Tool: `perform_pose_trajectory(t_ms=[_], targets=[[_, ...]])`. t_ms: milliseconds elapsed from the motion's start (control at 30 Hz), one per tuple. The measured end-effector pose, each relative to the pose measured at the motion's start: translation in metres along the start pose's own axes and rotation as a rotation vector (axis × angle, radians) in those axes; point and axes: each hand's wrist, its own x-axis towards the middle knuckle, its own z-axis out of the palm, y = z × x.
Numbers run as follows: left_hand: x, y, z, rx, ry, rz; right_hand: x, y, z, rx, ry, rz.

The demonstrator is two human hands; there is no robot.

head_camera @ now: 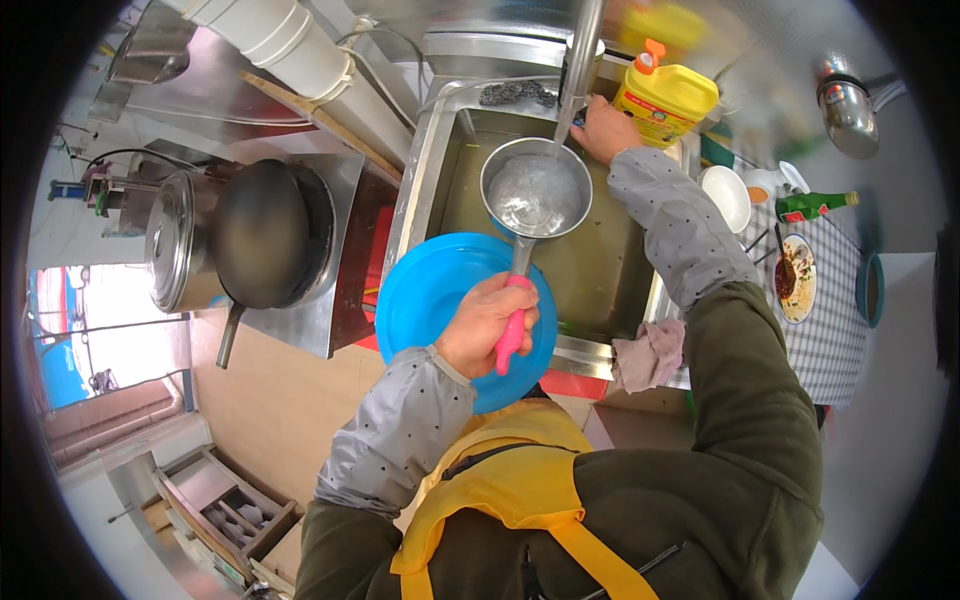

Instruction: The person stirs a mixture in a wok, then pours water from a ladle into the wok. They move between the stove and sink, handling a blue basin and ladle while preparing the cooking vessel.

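My left hand grips the pink handle of a metal ladle. Its round bowl is under the faucet, and water runs into it. The bowl is above a stainless steel sink holding murky water. Below my left hand, a blue plastic basin overlaps the sink's near left corner. My right hand reaches to the sink's far edge, beside the faucet and a yellow detergent jug; its fingers touch a small dark object that I cannot make out.
A steel wool scourer lies at the sink's back rim, a pink cloth at its near right corner. At left are a wok and a lidded pot. At right, a checkered table bears a green bottle and a food plate.
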Motion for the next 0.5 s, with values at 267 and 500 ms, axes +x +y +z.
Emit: perform_pose_trajectory(t_ms=[267,500], targets=[[0.0023,0.0003,-0.0001,0.023,0.004,0.0,0.0016,0.0036,0.0035,0.017,-0.003,0.0],[0.0035,0.0006,-0.0015,0.029,-0.025,-0.002,0.0025,0.0043,0.0031,0.05,-0.008,-0.001]])
